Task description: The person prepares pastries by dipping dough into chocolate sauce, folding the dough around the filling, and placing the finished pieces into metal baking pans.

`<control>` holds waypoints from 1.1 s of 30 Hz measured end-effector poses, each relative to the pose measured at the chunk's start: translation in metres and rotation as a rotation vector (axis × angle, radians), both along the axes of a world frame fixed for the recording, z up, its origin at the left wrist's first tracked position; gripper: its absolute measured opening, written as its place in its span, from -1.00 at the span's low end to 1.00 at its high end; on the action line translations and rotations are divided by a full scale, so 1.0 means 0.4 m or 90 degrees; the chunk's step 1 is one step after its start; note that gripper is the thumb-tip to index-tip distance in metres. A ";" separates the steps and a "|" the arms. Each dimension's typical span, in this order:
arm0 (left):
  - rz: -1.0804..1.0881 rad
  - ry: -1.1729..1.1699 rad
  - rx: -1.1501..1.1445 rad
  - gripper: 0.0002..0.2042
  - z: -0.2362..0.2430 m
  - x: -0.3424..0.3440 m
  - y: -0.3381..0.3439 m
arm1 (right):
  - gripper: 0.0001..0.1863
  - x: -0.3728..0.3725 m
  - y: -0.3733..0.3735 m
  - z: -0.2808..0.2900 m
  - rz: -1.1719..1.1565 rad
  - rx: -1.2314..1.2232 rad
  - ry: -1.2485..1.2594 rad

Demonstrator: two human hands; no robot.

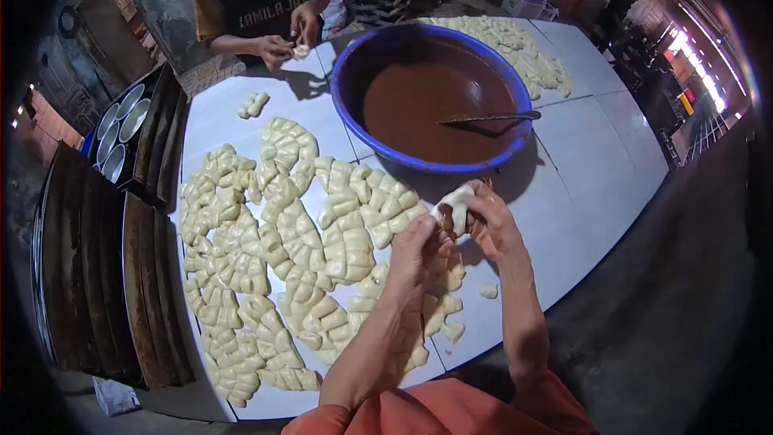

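Between my two hands is a flattened piece of pale dough (pixel 459 203) with a smear of brown filling on it. My left hand (pixel 420 243) pinches its near left side, and my right hand (pixel 493 221) grips its right side. Just beyond them stands a big blue basin (pixel 348 117) of thick brown filling (pixel 419 105), with a dark spatula (pixel 491 118) resting in it. To the left of my forearms, many cut dough pieces (pixel 302 229) lie close together on the white tiled table (pixel 564 193). One small dough piece (pixel 488 291) sits apart, right of my right wrist.
Across the table a person's hands (pixel 288 44) work on a small dough piece. More dough (pixel 523 52) lies behind the basin. Dark baking trays (pixel 88 266) stand stacked along the left edge, near a tray of round metal tins (pixel 121 129). A white bucket (pixel 527 2) stands at the back.
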State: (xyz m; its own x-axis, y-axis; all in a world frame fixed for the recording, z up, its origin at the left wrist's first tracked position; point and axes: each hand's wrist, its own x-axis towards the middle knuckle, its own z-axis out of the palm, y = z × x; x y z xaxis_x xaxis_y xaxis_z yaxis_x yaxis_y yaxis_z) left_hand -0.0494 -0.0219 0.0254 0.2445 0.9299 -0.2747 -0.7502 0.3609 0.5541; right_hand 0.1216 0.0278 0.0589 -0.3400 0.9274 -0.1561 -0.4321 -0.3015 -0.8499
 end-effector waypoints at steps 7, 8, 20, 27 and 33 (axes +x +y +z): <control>0.083 0.199 -0.040 -0.73 -0.011 0.019 -0.040 | -0.55 -0.050 -0.166 -0.022 -0.215 0.455 -0.644; 0.091 0.237 -0.007 -0.73 -0.009 0.028 -0.048 | -0.60 -0.061 -0.172 -0.026 -0.280 0.505 -0.646; -0.097 0.342 0.037 -0.71 0.059 -0.002 0.000 | -0.84 -0.020 -0.207 -0.032 -0.145 0.144 -0.278; -0.156 0.311 0.087 -0.71 0.069 0.019 -0.022 | -0.70 0.022 -0.229 -0.068 -0.223 0.390 -0.409; -0.193 0.313 0.124 -0.81 0.048 0.017 -0.023 | -0.78 -0.025 -0.238 -0.096 -0.417 0.370 -0.273</control>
State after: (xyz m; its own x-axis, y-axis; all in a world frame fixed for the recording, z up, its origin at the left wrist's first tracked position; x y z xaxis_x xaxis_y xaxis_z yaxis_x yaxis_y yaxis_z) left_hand -0.0425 -0.0311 0.0445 0.3934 0.8834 -0.2548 -0.2695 0.3758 0.8867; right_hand 0.1116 -0.0675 0.0206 0.2491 0.8840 0.3955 0.0167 0.4044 -0.9144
